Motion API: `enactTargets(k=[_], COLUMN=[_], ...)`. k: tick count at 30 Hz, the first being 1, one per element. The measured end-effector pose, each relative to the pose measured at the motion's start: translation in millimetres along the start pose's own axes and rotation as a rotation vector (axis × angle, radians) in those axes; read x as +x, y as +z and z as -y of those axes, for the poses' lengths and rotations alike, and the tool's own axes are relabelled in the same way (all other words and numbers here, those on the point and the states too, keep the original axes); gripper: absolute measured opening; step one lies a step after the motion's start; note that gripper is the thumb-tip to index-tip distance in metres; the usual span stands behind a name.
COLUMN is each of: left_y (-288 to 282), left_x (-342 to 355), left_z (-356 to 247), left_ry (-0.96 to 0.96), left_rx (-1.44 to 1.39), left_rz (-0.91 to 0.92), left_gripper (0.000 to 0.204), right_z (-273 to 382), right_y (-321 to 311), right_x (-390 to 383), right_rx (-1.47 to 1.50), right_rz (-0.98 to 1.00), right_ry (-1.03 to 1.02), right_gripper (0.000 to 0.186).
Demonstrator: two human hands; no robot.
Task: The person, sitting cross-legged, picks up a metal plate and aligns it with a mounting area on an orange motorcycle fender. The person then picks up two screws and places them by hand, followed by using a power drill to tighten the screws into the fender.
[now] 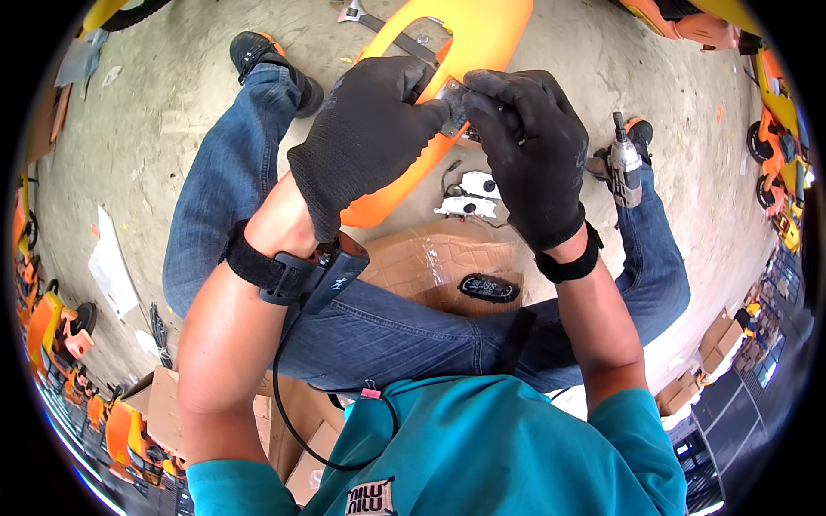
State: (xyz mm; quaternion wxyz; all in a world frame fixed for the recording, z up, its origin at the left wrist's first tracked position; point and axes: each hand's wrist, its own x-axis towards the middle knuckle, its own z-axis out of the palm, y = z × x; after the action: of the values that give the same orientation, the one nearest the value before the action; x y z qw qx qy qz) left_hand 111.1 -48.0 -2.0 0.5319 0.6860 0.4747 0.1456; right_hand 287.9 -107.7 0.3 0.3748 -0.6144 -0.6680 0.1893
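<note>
My left hand (366, 129), in a black glove, grips an orange-yellow plastic piece (486, 34) with a large oval opening, its thumb at a grey metal plate (453, 110) fixed on it. My right hand (529, 155), also gloved, is closed at the plate's right side; whatever its fingertips hold is hidden. Below the piece, two white units (477, 184) with cables lie on the floor. A black oval panel (487, 287) rests on cardboard (417, 254) between my legs.
A silver power driver (626, 172) is by my right lower leg. An adjustable wrench (379, 30) lies beyond the orange piece. Orange and yellow wheeled vehicles (47, 331) line both sides. Cardboard boxes (718, 340) stand at the right and lower left; a white sheet (112, 258) lies left.
</note>
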Motion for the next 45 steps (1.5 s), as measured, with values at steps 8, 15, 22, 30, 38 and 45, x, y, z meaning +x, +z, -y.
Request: enactTargets(k=[8,15,22,30,38,45], left_y=[6,12,12,12,12,13], left_x=[-2,-4,-3,-3,-3,-3], left_z=[5,7,8,6,8,9], left_ry=[0.136,0.149,0.116,0.090,0.097,0.135], left_rx=[0.043,0.104,0.136,0.178,0.167,0.177], left_rz=[-0.075,-0.154,-0.118,-0.107,-0.117,-0.111], left_gripper=[0.021,0.027,0.031,0.031,0.029,0.028], right_z=[-5,0,-1,-1,-2,-3], right_y=[7,6,7,12,9,8], right_x=[-1,2,3,2,3,2], right_rx=[-0.051,-0.145,-0.179,-0.140,-0.134,-0.163], right_rz=[0.020,0.071,0.101,0.074,0.127,0.150], right_ry=[-0.050,-0.059,-0.061,-0.056,-0.094,-0.102], right_gripper=[0.014,0.013,0.012,0.013,0.013,0.012])
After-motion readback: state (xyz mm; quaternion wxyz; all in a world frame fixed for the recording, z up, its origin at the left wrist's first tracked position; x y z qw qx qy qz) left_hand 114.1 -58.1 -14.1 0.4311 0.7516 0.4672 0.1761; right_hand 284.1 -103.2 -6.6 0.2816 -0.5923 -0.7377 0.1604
